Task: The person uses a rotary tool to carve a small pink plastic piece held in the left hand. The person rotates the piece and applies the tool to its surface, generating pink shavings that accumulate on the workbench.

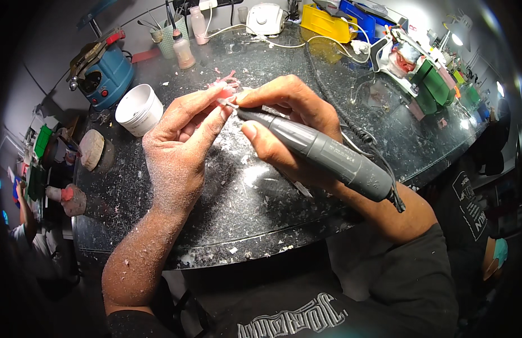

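My left hand point(185, 127), coated in pale dust, pinches a small pink denture piece point(222, 90) between thumb and fingers. Much of that piece is hidden behind my fingertips. In my right hand point(294, 124) is a dark grey rotary handpiece point(328, 155), gripped like a pen. Its narrow front end points left and meets the denture piece near my left thumb; I cannot make out whether the bur touches it. Thin pink strands point(230, 78) show just beyond my fingertips. From the handpiece's rear a black cord point(359, 132) loops back over the bench.
Pale shavings litter the black bench point(255, 219). A white tub point(139, 110), a round plaster block point(92, 150) and a blue machine point(106, 73) stand left. Bottles point(184, 50) and a white control box point(265, 19) are at the back; a yellow bin point(328, 23) and an articulator point(399, 59) stand right.
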### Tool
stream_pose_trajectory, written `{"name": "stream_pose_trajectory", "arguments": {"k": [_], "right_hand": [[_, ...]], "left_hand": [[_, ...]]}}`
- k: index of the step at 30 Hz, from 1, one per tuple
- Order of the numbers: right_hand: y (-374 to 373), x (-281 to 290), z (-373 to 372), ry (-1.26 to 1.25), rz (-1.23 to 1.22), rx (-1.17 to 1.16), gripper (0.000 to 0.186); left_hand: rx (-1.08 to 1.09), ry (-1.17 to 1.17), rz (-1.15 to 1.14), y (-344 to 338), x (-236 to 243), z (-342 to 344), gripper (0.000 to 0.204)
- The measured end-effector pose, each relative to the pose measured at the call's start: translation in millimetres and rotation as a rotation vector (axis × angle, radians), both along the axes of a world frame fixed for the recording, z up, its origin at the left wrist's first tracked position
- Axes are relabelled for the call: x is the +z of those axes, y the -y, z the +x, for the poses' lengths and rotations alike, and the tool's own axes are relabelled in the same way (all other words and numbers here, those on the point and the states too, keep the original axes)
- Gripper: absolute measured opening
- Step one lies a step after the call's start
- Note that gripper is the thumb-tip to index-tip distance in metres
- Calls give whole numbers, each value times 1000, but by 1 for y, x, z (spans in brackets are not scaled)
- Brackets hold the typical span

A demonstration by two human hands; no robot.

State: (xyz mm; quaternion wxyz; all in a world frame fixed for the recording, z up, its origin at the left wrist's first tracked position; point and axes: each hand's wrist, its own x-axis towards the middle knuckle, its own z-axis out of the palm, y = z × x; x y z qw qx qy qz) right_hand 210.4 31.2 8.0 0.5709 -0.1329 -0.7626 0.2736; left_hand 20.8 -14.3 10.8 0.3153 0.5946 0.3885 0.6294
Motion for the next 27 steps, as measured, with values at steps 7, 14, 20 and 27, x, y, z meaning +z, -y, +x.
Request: {"name": "stream_pose_trajectory", "arguments": {"k": [7, 14, 20, 27], "right_hand": [[3, 4, 1, 9, -27, 0, 28], [-1, 0, 0, 23, 7, -16, 27], [0, 1, 2, 42, -8, 12, 29], [-1, 0, 0, 15, -10, 12, 31]], "left_hand": [[-26, 39, -72, 5, 6, 4, 32], [-9, 44, -82, 5, 6, 4, 31], [-33, 102, -135, 5, 7, 5, 32], [-68, 136, -148, 3, 5, 2, 33]]}}
